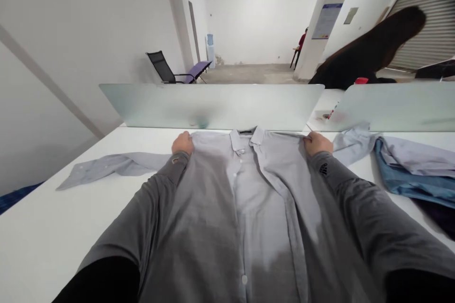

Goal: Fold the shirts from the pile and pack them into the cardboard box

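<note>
A pale grey-lilac button shirt point(249, 199) lies face up on the white table point(46, 227), collar toward the far side, its front partly unbuttoned. My left hand point(182, 143) is closed on the shirt's left shoulder. My right hand point(317, 143) grips the right shoulder in the same way. Both my arms, in grey sleeves, stretch out over the shirt. One shirt sleeve point(113, 164) lies spread to the left; the other point(351, 142) runs off to the right.
A heap of folded clothes point(415, 170), blue and lilac, sits at the right. Frosted desk dividers point(213, 104) stand along the table's far edge. Beyond them a long-haired person point(369, 52) bends over, and a black chair point(163, 68) stands by the wall.
</note>
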Action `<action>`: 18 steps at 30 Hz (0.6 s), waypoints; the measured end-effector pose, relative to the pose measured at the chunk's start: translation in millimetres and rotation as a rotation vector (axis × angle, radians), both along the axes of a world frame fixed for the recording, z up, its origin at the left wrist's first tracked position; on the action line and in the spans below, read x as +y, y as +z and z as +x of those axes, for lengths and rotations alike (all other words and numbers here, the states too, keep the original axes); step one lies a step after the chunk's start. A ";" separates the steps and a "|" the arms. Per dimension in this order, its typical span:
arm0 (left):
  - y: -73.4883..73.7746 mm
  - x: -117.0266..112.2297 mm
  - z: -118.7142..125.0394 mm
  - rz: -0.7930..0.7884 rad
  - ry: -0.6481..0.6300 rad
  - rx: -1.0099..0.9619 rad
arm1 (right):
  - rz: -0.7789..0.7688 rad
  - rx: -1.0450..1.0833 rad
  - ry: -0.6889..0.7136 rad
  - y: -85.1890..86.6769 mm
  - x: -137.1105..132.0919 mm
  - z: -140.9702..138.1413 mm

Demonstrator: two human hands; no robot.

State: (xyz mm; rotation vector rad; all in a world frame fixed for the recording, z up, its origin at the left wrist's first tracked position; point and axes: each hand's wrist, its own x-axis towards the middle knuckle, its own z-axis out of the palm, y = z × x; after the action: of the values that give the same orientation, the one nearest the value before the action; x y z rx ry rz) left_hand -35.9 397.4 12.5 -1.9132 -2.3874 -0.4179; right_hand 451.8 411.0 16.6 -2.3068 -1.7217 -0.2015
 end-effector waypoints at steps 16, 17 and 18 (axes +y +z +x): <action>21.5 -77.5 21.7 0.133 -0.336 0.156 | 0.294 0.003 0.129 17.8 -67.4 -32.9; 19.3 -97.6 26.9 0.142 -0.431 0.140 | 0.271 0.014 0.142 21.2 -84.4 -36.4; 15.6 -118.2 32.1 0.142 -0.524 0.115 | 0.239 0.024 0.149 22.3 -102.1 -39.4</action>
State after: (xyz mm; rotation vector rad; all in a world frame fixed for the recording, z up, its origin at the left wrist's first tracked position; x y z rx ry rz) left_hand -3.8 279.2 28.1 -2.3994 -1.7135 -0.4665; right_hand 412.4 309.0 38.9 -1.9962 -1.7442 -0.3301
